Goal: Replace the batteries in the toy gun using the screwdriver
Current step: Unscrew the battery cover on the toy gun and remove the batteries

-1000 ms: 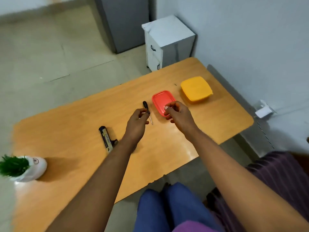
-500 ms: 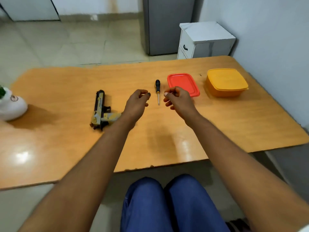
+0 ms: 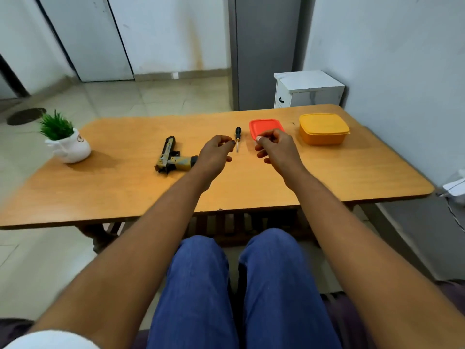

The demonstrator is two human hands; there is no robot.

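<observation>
Both hands lifted slightly since half second ago, fingers less tightly curled. Toy gun (image 3: 172, 157) lies on counter (image 3: 125, 192), touching left wrist side. Screwdriver (image 3: 237, 137) lies untouched between hands. Left hand (image 3: 216, 154) hovers, fingers loosely curled, holding nothing. Right hand (image 3: 275, 149) hovers over near edge of red lid (image 3: 264, 127), fingers loosely curled, empty. Yellow box (image 3: 323, 129) beyond; potted plant (image 3: 66, 142) far left.
</observation>
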